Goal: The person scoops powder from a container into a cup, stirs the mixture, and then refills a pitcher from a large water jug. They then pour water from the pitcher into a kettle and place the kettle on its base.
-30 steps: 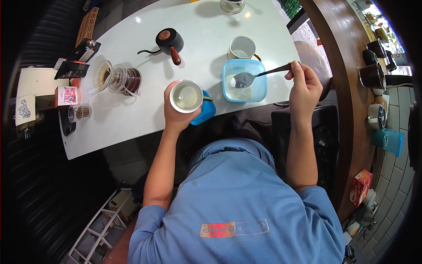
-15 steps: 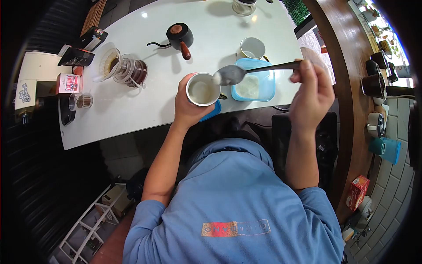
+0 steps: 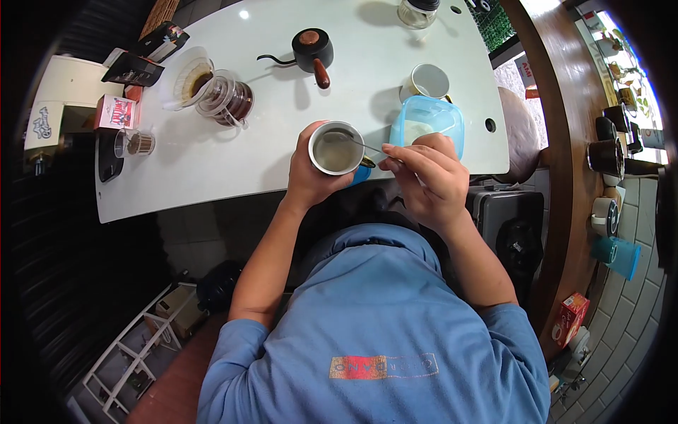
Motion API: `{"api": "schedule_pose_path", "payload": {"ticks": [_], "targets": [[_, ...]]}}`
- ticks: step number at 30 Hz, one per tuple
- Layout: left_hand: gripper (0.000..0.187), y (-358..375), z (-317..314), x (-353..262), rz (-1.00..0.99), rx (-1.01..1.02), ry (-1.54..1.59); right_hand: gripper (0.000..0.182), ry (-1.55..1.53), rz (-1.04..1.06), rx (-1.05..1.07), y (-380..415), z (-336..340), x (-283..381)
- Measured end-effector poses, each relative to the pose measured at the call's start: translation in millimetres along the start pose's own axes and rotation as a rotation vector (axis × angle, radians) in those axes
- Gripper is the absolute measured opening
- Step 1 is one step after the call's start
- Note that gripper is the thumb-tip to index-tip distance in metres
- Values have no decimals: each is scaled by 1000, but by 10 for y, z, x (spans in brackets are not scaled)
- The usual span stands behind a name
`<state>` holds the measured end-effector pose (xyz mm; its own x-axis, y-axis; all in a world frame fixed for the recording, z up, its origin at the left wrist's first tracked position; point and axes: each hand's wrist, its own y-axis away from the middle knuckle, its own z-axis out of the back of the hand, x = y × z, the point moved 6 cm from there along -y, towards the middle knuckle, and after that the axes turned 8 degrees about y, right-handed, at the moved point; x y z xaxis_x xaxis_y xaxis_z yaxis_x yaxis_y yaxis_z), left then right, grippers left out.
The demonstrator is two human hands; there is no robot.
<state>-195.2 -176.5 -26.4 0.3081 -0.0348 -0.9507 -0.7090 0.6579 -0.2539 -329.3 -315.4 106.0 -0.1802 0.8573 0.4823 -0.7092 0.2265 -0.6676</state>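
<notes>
My left hand (image 3: 308, 169) is wrapped round a white mug (image 3: 330, 168), tilted a little so its inside shows. Pale, cloudy contents lie in the mug, and its dark, gold-edged handle points right. Between the fingertips of my right hand (image 3: 431, 177) is the handle of a spoon (image 3: 369, 147); the spoon's bowl is down inside the mug. Just beyond my right hand stands a clear blue plastic container (image 3: 452, 124) with white powder in it, partly covered by the hand. Part of a blue lid (image 3: 361, 174) shows under the mug.
A second white mug (image 3: 429, 80) stands behind the container. A black gooseneck kettle (image 3: 312, 53) with a wooden handle is farther back. To the left are a glass coffee server (image 3: 236, 106) with dark coffee, a dripper (image 3: 185, 81) and a small glass (image 3: 138, 143). A lidded jar (image 3: 418, 13) is at the far edge.
My right hand has moved left and lowered the spoon from above the container into the mug. The white powder on the spoon's tip is out of sight. The view has shifted slightly.
</notes>
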Motion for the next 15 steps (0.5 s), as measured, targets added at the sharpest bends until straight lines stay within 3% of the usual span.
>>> {"api": "schedule_pose_path", "payload": {"ticks": [10, 15], "targets": [[88, 82, 245, 81, 29, -54, 98, 22, 9, -215, 44, 37, -347, 87], [87, 141, 423, 141, -2, -78, 204, 29, 9, -182, 110, 50, -511, 162]]}}
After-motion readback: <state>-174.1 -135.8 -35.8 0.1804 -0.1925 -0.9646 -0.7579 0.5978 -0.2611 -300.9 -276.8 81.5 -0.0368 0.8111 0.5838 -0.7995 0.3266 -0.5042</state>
